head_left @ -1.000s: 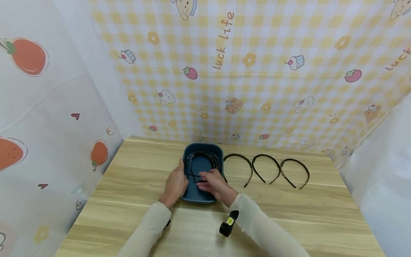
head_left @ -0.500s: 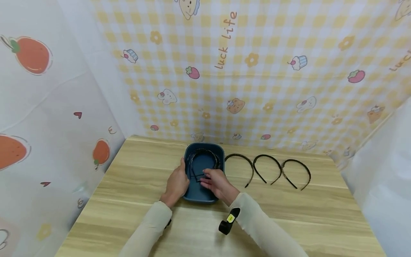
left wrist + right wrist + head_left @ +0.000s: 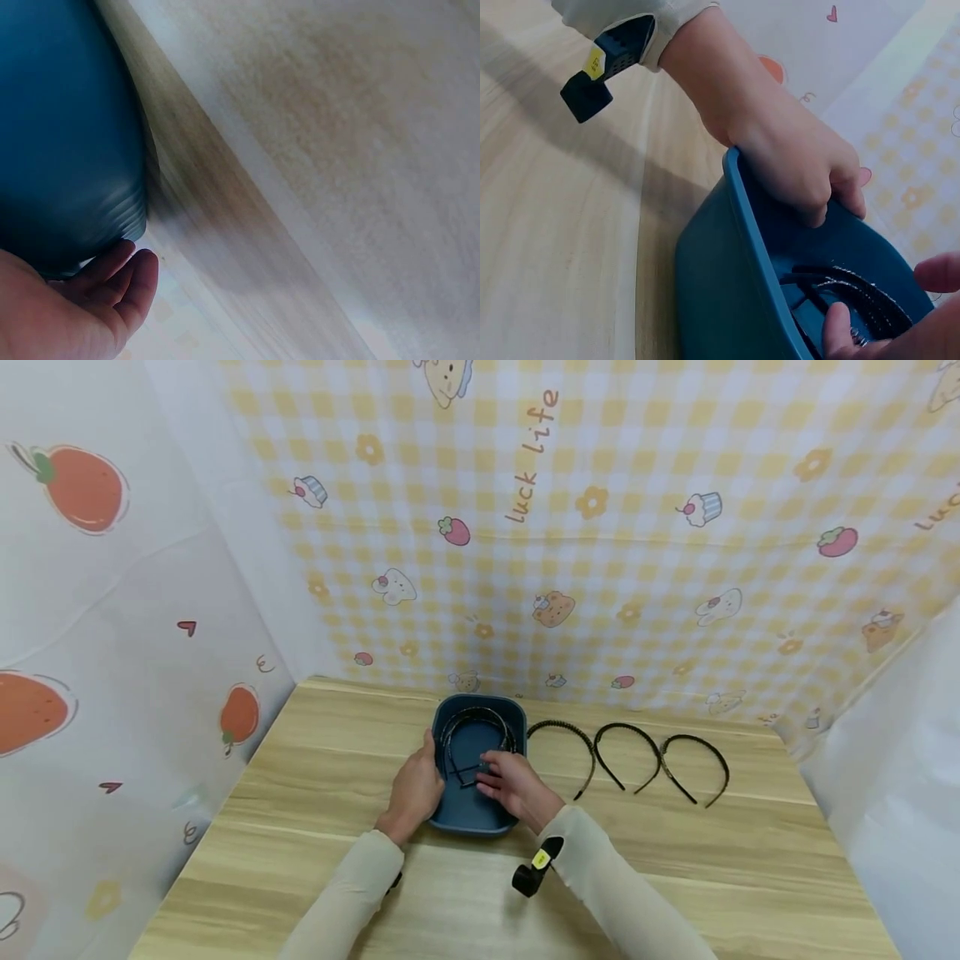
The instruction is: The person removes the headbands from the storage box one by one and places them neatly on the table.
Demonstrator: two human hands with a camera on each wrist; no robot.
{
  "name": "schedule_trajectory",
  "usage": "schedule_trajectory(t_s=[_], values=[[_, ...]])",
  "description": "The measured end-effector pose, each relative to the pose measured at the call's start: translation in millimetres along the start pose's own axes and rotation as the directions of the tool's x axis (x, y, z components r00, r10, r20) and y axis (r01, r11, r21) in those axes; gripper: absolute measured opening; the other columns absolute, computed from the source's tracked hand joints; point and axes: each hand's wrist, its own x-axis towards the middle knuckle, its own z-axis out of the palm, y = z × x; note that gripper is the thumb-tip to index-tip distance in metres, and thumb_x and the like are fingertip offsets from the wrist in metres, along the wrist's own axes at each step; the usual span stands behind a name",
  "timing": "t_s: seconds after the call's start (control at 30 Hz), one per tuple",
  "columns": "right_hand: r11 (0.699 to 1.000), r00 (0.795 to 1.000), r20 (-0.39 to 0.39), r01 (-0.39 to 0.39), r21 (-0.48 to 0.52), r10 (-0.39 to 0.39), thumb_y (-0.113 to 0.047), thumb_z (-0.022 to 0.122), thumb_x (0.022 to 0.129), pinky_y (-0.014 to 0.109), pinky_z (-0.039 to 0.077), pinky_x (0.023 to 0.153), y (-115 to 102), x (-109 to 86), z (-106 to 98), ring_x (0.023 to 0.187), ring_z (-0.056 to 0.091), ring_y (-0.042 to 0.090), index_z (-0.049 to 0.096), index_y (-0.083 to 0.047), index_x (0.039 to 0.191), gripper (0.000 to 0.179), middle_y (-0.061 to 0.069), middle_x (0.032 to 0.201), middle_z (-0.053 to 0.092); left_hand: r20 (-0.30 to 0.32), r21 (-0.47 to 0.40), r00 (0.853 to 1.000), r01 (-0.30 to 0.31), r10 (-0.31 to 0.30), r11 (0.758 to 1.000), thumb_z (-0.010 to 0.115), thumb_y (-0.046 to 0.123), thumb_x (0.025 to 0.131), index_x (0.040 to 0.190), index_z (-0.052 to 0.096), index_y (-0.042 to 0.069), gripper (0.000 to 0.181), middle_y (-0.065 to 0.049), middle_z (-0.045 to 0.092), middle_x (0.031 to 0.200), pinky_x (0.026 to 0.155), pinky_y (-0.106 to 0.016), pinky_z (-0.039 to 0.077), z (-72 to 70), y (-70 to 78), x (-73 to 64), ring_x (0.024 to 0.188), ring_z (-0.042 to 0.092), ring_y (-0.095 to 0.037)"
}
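Observation:
In the head view, a dark blue plastic bin (image 3: pixel 480 828) stands on the table with several black headbands (image 3: pixel 480 712) lying inside. My left hand (image 3: pixel 415 787) grips the bin's left side wall; in the left wrist view, fingers (image 3: pixel 137 292) show at the bin's outside. My right hand (image 3: pixel 516 785) reaches over the right rim into the bin, near the headband ends. In the right wrist view its two visible digits are spread apart beside the headbands (image 3: pixel 855 289), and a beaded band partly shows by one fingertip. Part of the right hand's contact is hidden.
Right of the bin, three dark headbands lie in a row on the wooden table (image 3: pixel 675 877): one by the bin (image 3: pixel 587 745), a middle headband (image 3: pixel 637 732) and an outer headband (image 3: pixel 708 745). A patterned cloth (image 3: pixel 570 560) hangs behind.
My right hand has shifted slightly right inside the bin, away from the headband ends. The left hand keeps its place on the bin. The head view has shifted slightly.

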Motion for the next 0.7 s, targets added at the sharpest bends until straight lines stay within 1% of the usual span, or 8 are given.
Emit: schedule_trajectory(t_s=[0.1,0.17,0.23,0.33,0.4,0.47,0.6,0.7], values=[[0.999,0.999,-0.011,0.030,0.018,-0.030,-0.009,0.048,0.100,0.046,0.039,0.111,-0.7,3.1,0.7,0.135,0.041,0.042,0.036,0.006,0.144,0.048,0.029,0.154,0.025,-0.002,0.003,1.000,0.000,0.000,1.000,0.052,-0.001,0.090,0.152,0.029,-0.007,0.066,-0.023,0.066,0.118,0.082,-0.045,0.054,0.2,-0.4,-0.7,0.098,0.066,-0.032],[0.998,0.998,-0.028,0.061,0.011,-0.061,-0.009,0.049,0.101,0.044,0.041,0.109,-1.3,5.1,1.3,0.128,0.049,0.037,0.037,0.007,0.143,0.047,0.029,0.149,0.034,-0.003,0.006,1.000,-0.003,0.003,1.000,0.053,-0.001,0.090,0.152,0.029,-0.007,0.067,-0.023,0.066,0.116,0.081,-0.045,0.054,0.7,-1.0,-0.8,0.096,0.066,-0.031],[0.995,0.994,-0.052,0.095,-0.014,-0.095,-0.008,0.052,0.100,0.040,0.047,0.103,-1.6,6.8,2.0,0.116,0.059,0.030,0.037,0.007,0.142,0.047,0.027,0.142,0.044,-0.002,0.005,1.000,-0.003,0.003,1.000,0.054,-0.001,0.090,0.152,0.029,-0.007,0.068,-0.022,0.066,0.115,0.082,-0.045,0.054,0.5,-1.4,-1.0,0.095,0.066,-0.031],[0.984,0.982,-0.093,0.157,-0.080,-0.164,-0.006,0.056,0.099,0.033,0.056,0.087,-4.1,8.1,3.8,0.091,0.068,0.021,0.036,0.006,0.141,0.047,0.026,0.128,0.056,-0.003,-0.004,1.000,-0.005,0.005,1.000,0.054,-0.001,0.090,0.152,0.029,-0.007,0.067,-0.022,0.066,0.117,0.082,-0.045,0.054,-0.2,-0.9,0.0,0.096,0.065,-0.031],[0.973,0.971,-0.120,0.191,-0.128,-0.206,-0.005,0.058,0.098,0.029,0.058,0.077,-5.4,8.4,5.5,0.079,0.070,0.016,0.038,0.005,0.139,0.047,0.025,0.121,0.061,0.001,-0.007,1.000,-0.004,0.004,1.000,0.054,-0.001,0.091,0.152,0.028,-0.007,0.067,-0.022,0.066,0.119,0.082,-0.045,0.053,-0.8,-0.6,-0.2,0.098,0.065,-0.030],[0.956,0.957,-0.138,0.226,-0.184,-0.253,-0.006,0.060,0.097,0.028,0.059,0.071,-6.0,10.2,6.4,0.072,0.071,0.016,0.042,0.006,0.136,0.045,0.026,0.115,0.064,0.003,-0.010,1.000,-0.004,0.004,1.000,0.054,-0.001,0.091,0.152,0.028,-0.007,0.067,-0.022,0.065,0.121,0.083,-0.045,0.053,-1.2,-0.7,-0.5,0.099,0.065,-0.030],[0.921,0.934,-0.157,0.269,-0.280,-0.320,-0.007,0.063,0.095,0.027,0.058,0.062,-6.3,14.5,6.8,0.066,0.072,0.016,0.049,0.009,0.129,0.040,0.028,0.108,0.069,0.001,-0.012,1.000,-0.007,0.007,1.000,0.055,-0.001,0.090,0.152,0.029,-0.007,0.068,-0.023,0.065,0.122,0.084,-0.045,0.053,-1.7,-0.4,-1.0,0.101,0.065,-0.031],[0.902,0.922,-0.171,0.277,-0.332,-0.346,-0.006,0.064,0.094,0.026,0.057,0.058,-6.3,16.7,7.5,0.061,0.071,0.014,0.051,0.009,0.124,0.036,0.027,0.101,0.071,-0.004,-0.012,1.000,-0.012,0.012,1.000,0.055,-0.002,0.089,0.152,0.029,-0.007,0.068,-0.023,0.065,0.122,0.084,-0.045,0.053,-1.5,-0.4,-1.3,0.101,0.065,-0.032]])
